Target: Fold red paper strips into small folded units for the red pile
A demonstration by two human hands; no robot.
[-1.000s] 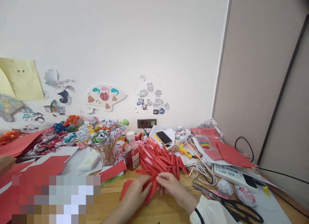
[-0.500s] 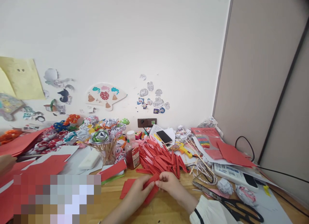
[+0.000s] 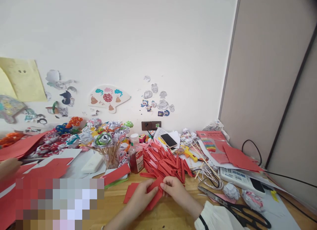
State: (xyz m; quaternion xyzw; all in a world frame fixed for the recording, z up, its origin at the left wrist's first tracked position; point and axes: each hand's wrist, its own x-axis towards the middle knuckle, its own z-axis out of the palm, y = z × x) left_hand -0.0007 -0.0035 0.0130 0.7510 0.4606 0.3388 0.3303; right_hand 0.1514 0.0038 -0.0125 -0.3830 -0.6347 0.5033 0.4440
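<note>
Between my two hands is a piece of red paper [image 3: 156,197], held just above the wooden table. My left hand [image 3: 142,195] pinches its left side with the thumb on top. My right hand [image 3: 174,189] grips the upper right edge between thumb and fingertips. More red paper [image 3: 130,191] lies flat under and left of my left hand. Right behind the hands rises a heap of folded red paper strips [image 3: 160,160]. A bottle of dark red liquid [image 3: 136,157] stands at the heap's left.
Black-handled scissors [image 3: 235,207] and crumpled paper balls [image 3: 230,191] lie at right. A phone [image 3: 168,140] and a yellow glue gun [image 3: 190,153] sit behind. Paper flowers on sticks [image 3: 109,150] stand at left. Another person's hand [image 3: 9,167] rests at the far left.
The red paper between my hands has turned slightly, and my right fingertips have shifted a little along its edge. The surroundings look the same.
</note>
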